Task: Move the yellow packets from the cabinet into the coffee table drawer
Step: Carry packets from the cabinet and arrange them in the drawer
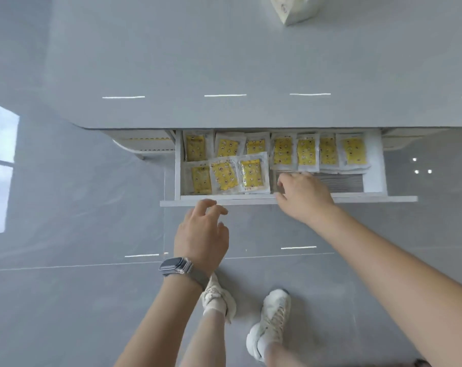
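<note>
Landmark: coffee table drawer (372,165), pulled open under the grey tabletop (224,62).

1. Left of the drawer: glossy grey floor (66,287), a window reflected in it.
2. Drawer, left half: six yellow packets (224,176) in two rows, lying flat, some overlapping.
3. Left hand (202,234): just in front of the drawer's front panel, fingers loosely curled, holding nothing; a watch (175,266) on the wrist.
4. Drawer, right half: four or more packets in the back row, a stack at the far right; the front strip of the drawer floor is bare.
5. Right hand (302,194): over that bare strip, fingers bent downward; whether it pinches a packet cannot be told.
6. Beyond the drawer, on the tabletop: a white box (293,9).

Status: most packets appear delivered; the cabinet is out of sight, so any remainder is unknown.
</note>
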`<state>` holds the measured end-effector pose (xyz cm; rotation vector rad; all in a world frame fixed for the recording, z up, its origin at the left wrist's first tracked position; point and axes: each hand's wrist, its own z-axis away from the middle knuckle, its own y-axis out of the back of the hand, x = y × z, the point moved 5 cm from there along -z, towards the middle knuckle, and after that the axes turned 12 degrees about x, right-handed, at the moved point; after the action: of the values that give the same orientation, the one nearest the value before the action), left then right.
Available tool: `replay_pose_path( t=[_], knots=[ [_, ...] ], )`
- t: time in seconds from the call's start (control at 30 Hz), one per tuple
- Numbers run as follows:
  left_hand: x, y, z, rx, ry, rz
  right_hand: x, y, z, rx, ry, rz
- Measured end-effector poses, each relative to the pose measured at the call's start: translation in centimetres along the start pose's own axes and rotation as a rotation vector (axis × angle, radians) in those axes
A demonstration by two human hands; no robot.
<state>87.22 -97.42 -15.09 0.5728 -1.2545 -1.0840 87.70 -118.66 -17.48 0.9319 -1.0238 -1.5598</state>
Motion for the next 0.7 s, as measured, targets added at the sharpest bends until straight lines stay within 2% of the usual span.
replay_pose_path(
  t=[0.07,0.2,0.33,0.43,0.53,0.7],
  knots=[
    [1.8,4.0,0.8,-0.061,-0.016,-0.093,-0.1,4.2,2.5,-0.09,-0.02,0.066],
    [6.3,11.5,1.1,-0.102,-0.064,-0.13,-0.8,13.4,6.8,-0.216,-0.087,0.121],
    [9.5,17.4,2.3,-0.18,-0.169,-0.229,-2.6,21.5,9.6,-0.23,-0.179,0.043],
    [9.3,23.6,2.0,-0.17,-0.212,-0.329,-4.4,26.1,11.1,-0.187,-0.206,-0.05],
    [7.8,30.1,1.1,-0.133,-0.183,-0.363,-6.1,29.3,12.4,-0.135,-0.196,-0.085],
    [3.2,38.0,2.5,-0.049,-0.001,-0.299,-10.6,33.6,11.8,-0.095,-0.083,-0.052]
  ],
)
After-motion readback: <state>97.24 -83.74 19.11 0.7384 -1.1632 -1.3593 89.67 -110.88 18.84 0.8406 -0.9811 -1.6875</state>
